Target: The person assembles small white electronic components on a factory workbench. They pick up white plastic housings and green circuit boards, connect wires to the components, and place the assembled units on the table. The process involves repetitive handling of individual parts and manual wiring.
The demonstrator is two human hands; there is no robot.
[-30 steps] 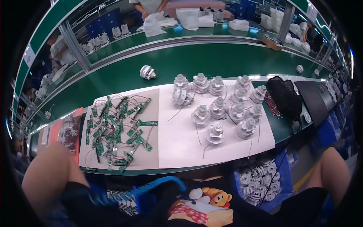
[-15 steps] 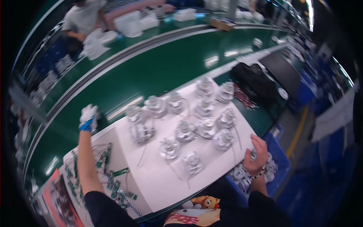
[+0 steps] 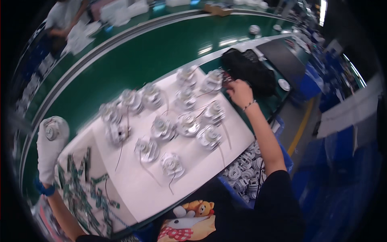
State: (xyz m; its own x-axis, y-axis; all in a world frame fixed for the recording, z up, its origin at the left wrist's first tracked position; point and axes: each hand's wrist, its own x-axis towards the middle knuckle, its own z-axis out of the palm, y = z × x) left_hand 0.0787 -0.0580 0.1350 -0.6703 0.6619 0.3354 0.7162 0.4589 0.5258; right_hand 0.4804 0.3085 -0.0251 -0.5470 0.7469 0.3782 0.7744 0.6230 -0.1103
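My left hand (image 3: 52, 147), in a white glove with a blue band at the wrist, is out at the far left. It is closed around a round white-and-silver part (image 3: 51, 131). Bare, with a beaded bracelet, my right hand (image 3: 241, 96) reaches past the far right corner of the white board (image 3: 137, 189). Its curled fingertips meet a bundle of thin dark-red wires (image 3: 227, 77); whether they grip any is hidden. Several similar round parts stand on the board, many trailing a thin wire, among them one front part (image 3: 172, 164) and one near my right hand (image 3: 212, 80).
Green circuit boards (image 3: 78, 185) lie heaped at the board's left end. A blue bin (image 3: 288, 161) of white ring-shaped parts stands under my right forearm. Beyond the wires are a black bag (image 3: 250, 70) and a green conveyor (image 3: 153, 50). Another person (image 3: 64, 18) works across it.
My right hand has moved from above the blue bin to the wires at the far corner. My left hand has come back from the conveyor, and a round part now shows in it. The view has shifted.
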